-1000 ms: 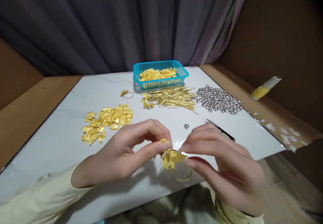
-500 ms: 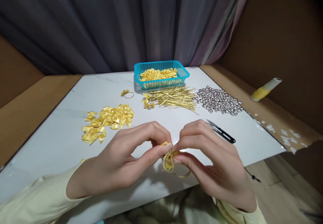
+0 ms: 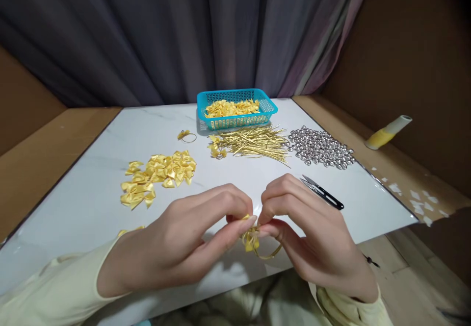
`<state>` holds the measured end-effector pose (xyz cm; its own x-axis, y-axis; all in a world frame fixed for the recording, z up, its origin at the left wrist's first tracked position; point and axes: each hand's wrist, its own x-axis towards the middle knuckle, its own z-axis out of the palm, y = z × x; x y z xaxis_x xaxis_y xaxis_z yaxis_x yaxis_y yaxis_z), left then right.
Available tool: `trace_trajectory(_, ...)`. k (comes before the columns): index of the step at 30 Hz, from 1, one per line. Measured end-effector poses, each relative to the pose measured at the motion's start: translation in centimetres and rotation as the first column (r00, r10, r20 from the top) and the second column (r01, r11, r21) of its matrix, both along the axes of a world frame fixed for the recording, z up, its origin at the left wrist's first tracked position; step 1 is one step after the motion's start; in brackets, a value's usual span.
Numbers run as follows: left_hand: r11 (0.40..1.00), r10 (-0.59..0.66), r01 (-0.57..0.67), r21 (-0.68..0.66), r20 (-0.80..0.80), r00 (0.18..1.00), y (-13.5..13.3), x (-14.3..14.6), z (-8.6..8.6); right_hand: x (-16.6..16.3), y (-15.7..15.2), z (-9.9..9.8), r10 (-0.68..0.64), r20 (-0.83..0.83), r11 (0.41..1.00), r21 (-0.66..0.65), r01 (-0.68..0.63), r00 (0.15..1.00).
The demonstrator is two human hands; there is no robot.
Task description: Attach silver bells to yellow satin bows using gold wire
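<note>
Many small yellow satin ribbon bows [image 3: 158, 173] lay in a loose pile on the left of the white marbled tabletop [image 3: 91, 184], with a few yellow pieces [image 3: 127, 231] partly hidden beside the left wrist, nearer the person. Past the pile, toward the far side, lay a yellow bow on a thin gold wire ring [image 3: 189, 138].

The left hand [image 3: 191, 233], at the end of a pale yellow sleeve [image 3: 55, 279], pinched a yellow bow with gold wire [image 3: 251, 242] between thumb and forefinger. This bow was near the middle of the near edge, raised between the two hands, a wire loop curving out to its right. Behind, beside the wires, a little yellow cluster with a silvery bit [image 3: 217, 148] rested just nearer than a blue perforated plastic basket [image 3: 273, 109] of more yellow bows [image 3: 231, 108].

Straight gold wires [image 3: 253, 140] lay heaped before the basket. The right hand [image 3: 312, 228] closed its thumb and finger on the held bow's right side; whether they gripped ribbon or wire could not be told.

Farther right were black-handled metal snips [image 3: 324, 193], a heap of shiny silver beads [image 3: 321, 147], a tilted yellow and white tube [image 3: 388, 133] and white scraps [image 3: 423, 198] on brown board.
</note>
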<state>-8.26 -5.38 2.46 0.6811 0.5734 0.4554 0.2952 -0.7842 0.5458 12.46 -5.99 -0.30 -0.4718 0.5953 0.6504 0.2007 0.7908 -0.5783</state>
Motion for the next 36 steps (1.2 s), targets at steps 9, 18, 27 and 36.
trace_trajectory(9, 0.995, 0.057, -0.059, -0.080, -0.023, 0.998, 0.1, -0.2, 0.1, 0.0, -0.1, -0.2, 0.005, 0.010, 1.000, -0.027, -0.005, 1.000)
trace_trajectory(18, 0.986, 0.008, -0.007, -0.169, 0.002, 1.000, 0.9, -0.5, 0.2, 0.8, 0.9, -0.2, 0.131, -0.196, 0.740, -0.633, -0.228, 0.972)
trace_trajectory(27, 0.975, 0.007, -0.006, -0.221, 0.005, 1.000, 1.3, -0.4, 0.7, 0.7, 1.2, -1.1, 0.105, -0.489, 0.553, -0.695, -0.460, 0.866)
trace_trajectory(36, 1.000, -0.004, 0.002, -0.027, -0.064, 0.998, 1.1, -0.5, 0.2, 0.6, 0.4, -1.2, 0.067, -0.506, 0.560, -0.694, -0.452, 0.860)
